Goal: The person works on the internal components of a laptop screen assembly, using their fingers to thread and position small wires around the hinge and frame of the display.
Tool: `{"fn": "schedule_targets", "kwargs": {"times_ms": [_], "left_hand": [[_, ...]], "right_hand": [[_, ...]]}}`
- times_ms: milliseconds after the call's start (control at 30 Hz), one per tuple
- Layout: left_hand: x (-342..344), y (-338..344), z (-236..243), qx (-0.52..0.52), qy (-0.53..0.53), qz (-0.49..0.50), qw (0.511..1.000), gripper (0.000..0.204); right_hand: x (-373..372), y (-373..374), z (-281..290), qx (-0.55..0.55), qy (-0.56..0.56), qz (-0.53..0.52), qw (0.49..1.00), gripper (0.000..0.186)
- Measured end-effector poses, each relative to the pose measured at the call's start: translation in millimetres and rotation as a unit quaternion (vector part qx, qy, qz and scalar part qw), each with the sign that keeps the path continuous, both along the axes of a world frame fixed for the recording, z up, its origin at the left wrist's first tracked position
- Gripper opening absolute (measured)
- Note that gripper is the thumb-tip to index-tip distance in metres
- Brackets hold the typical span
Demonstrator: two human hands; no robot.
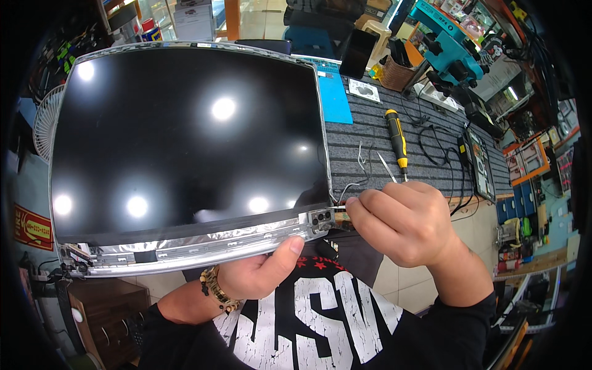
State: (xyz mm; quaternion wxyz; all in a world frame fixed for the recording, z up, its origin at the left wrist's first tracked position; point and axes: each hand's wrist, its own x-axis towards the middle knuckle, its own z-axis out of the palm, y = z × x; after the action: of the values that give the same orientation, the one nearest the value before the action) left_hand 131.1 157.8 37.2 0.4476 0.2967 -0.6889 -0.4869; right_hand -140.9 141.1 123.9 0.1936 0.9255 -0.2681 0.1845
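Observation:
A laptop screen assembly (191,135), its bezel off and its dark panel reflecting several lamps, is held up tilted in front of me. My left hand (262,271) grips its lower edge, thumb on the silver frame and the other fingers hidden beneath. Near the thumb, at the lower right corner, is a hinge (320,218) with dark screw holes. My right hand (404,222) is closed in a pinch beside that hinge. Something thin shows between its fingertips and the corner, too small to name. A strip of silver foil (246,229) runs below the panel.
On the ridged grey mat (364,135) lie a yellow-black screwdriver (398,142), a thin pointed tool (387,166), loose wires (361,157) and a drive (364,90). Black cables (435,145) lead toward an opened laptop base (480,161) at right. A teal clamp device (444,40) stands behind.

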Motion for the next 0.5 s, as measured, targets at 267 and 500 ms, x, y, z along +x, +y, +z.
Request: {"fn": "schedule_targets", "kwargs": {"times_ms": [267, 500], "left_hand": [[-1.4, -0.5, -3.1, -0.004, 0.006, -0.006, 1.0, 0.027], [-0.1, -1.2, -1.0, 0.003, -0.009, -0.009, 1.0, 0.026]], "right_hand": [[1.6, 1.5, 2.2, 0.045, 0.008, -0.027, 0.999, 0.023], [1.1, 1.1, -2.3, 0.078, -0.006, -0.042, 0.996, 0.02]]}}
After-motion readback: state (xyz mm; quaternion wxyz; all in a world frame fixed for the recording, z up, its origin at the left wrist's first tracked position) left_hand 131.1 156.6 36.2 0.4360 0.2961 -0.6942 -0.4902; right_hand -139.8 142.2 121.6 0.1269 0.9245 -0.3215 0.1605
